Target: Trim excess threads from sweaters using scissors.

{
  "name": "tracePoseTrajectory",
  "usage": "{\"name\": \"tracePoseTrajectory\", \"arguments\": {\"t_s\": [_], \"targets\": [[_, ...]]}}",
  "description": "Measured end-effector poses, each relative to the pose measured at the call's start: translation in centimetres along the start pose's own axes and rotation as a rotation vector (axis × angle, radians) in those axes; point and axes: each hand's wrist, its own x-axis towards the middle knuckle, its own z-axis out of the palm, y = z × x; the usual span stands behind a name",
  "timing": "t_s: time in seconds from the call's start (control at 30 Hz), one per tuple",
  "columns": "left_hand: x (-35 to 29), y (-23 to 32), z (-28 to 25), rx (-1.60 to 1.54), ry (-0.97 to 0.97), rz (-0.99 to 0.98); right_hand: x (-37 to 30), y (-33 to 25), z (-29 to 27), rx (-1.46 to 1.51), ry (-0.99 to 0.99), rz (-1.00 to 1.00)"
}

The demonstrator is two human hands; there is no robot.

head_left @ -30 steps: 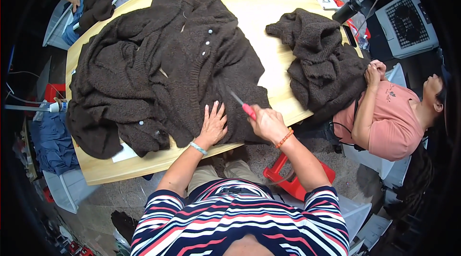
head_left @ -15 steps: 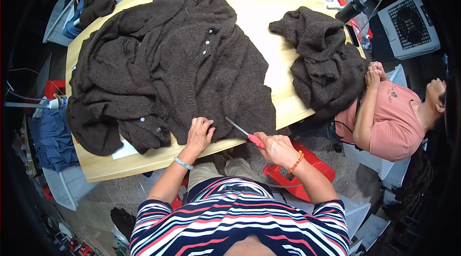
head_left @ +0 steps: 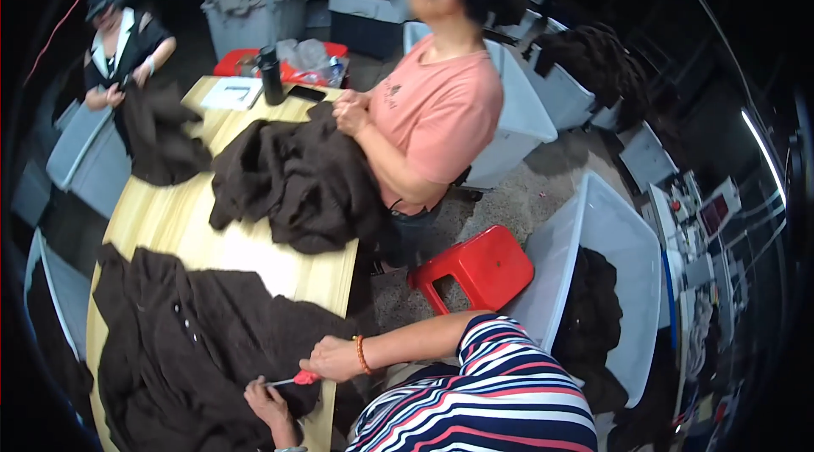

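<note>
Between the hands (head_left: 333, 359) (head_left: 270, 405), the pink-handled tool (head_left: 303, 377) has an indistinct tip.

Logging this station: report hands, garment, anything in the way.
Right hand gripping red-handled metal tool; left hand near its tip, grip unclear. Dark brown knit garment lying on pale wooden table. Crumpled brown knit heap beyond, clear of hands.

No text is legible; the print (head_left: 393, 93) on the pink shirt (head_left: 458, 117) seems blurred.
</note>
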Motion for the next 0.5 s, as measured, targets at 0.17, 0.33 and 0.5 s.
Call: {"name": "tracePoseTrajectory", "arguments": {"t_s": [0.17, 0.33, 0.5], "targets": [[6.9, -2.4, 1.4, 0.213, -0.098, 0.11, 1.5, -0.1, 2.6, -0.015, 0.033, 0.088], [7.0, -6.6, 3.6, 0.311, -0.349, -0.035, 2.7, 1.4, 3.7, -0.006, -0.012, 0.179], [6.8, -6.4, 6.7, 0.316, -0.321, 0.092, -0.1, 1.0, 1.9, 0.004, 0.026, 0.333]]}}
